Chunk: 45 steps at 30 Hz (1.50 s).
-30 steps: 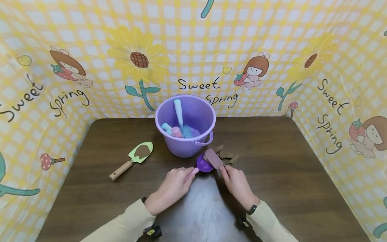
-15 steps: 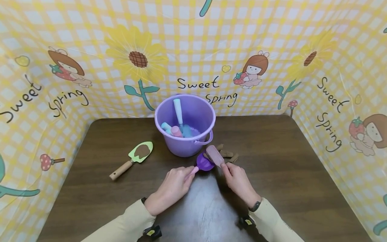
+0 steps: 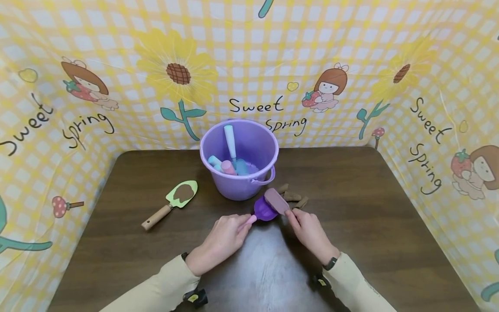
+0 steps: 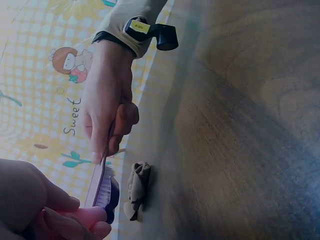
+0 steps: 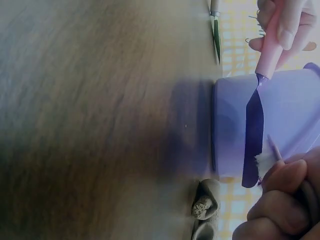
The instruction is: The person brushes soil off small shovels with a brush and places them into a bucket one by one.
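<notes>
My left hand (image 3: 220,240) grips the pink handle of a small shovel (image 3: 263,210) with a purple blade, held above the table in front of the bucket. In my right hand (image 3: 311,233) is a pink brush (image 3: 276,202), pinched at its near end. White bristles (image 4: 104,192) show under the brush in the left wrist view and lie against the shovel's blade. Part of the blade is hidden beneath the brush. Beyond both hands stands a purple bucket (image 3: 238,186) with blue and pink-handled tools inside.
Several brown crumpled pieces (image 3: 292,197) lie on the table (image 3: 370,216) behind the brush, right of the bucket. A green trowel (image 3: 180,197) with a wooden handle and a brown patch on its blade lies to the left. A yellow checked cloth (image 3: 249,56) surrounds the table.
My right hand and the brush have shifted slightly to the right across the shovel, uncovering more of its blade. The left hand stays nearly still with its grip unchanged.
</notes>
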Motion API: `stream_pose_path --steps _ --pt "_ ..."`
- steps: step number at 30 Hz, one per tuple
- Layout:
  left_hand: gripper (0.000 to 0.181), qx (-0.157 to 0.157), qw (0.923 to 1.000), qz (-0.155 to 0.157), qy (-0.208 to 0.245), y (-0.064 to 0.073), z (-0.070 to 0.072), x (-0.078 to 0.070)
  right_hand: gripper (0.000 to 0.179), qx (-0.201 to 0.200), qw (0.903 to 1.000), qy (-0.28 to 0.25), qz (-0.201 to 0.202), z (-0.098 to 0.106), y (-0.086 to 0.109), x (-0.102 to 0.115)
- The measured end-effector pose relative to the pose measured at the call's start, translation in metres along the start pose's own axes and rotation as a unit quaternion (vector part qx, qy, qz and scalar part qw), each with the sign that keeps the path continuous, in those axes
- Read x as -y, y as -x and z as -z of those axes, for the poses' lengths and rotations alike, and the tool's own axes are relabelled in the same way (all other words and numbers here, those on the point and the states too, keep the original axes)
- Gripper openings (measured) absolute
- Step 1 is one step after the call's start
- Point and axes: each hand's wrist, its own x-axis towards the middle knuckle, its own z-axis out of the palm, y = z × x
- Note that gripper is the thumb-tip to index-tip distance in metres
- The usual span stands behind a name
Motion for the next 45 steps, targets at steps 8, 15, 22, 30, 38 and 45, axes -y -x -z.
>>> stream_pose_path --steps 8,15,22,30,38,45 --pt "0.021 -0.002 1.0000 0.000 0.004 0.003 -0.002 0.003 0.042 0.017 0.9985 -0.018 -0.049 -0.001 -0.003 -0.008" --pt "0.020 0.002 1.0000 -0.004 0.000 0.004 -0.003 0.003 0.042 -0.006 0.9981 -0.011 -0.061 0.005 -0.005 -0.019" --pt "0.021 -0.002 1.0000 -0.004 0.004 0.002 -0.004 0.000 0.039 -0.049 0.9983 -0.001 -0.032 0.009 -0.003 -0.018" --pt "0.018 -0.005 0.9999 -0.007 -0.005 0.003 -0.006 -0.001 0.032 -0.004 0.9983 0.031 0.049 0.005 0.002 -0.017" --pt "0.021 -0.005 1.0000 -0.003 -0.002 0.002 -0.004 0.001 0.035 -0.047 0.9980 0.043 0.001 0.009 0.000 -0.025" --pt "0.016 0.009 0.9996 0.027 -0.006 0.001 -0.008 0.000 0.035 0.040 0.9973 0.015 0.060 0.005 0.001 -0.015"
